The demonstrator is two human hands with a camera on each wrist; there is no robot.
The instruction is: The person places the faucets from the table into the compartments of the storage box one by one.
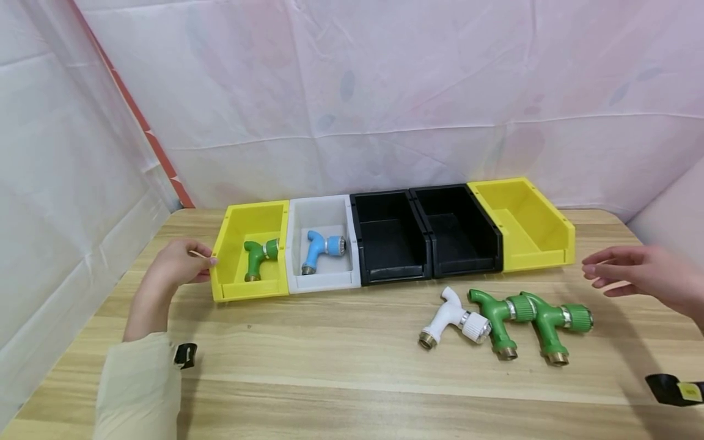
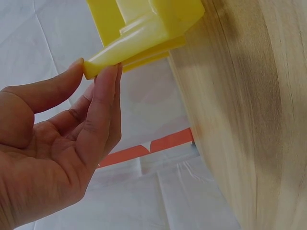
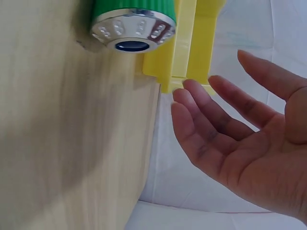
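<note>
My left hand (image 1: 184, 263) pinches the outer rim of the left yellow bin (image 1: 222, 291) between thumb and fingers; the left wrist view shows this grip on the bin's edge (image 2: 115, 55). A green tap (image 1: 255, 260) lies inside that bin. Beside it, a white bin (image 1: 324, 282) holds a blue tap (image 1: 316, 249). At the right, my right hand (image 1: 643, 272) hovers with loosely bent fingers and nothing in them, just off the right yellow bin (image 1: 541, 260). On the table near it lie two green taps (image 1: 497, 315) and a white tap (image 1: 448, 316).
Two black bins (image 1: 393, 244) stand between the white bin and the right yellow one, all in one row along the back of the wooden table (image 1: 308, 379). White cloth (image 1: 385, 79) hangs behind. Dark straps (image 1: 186, 354) show near both wrists.
</note>
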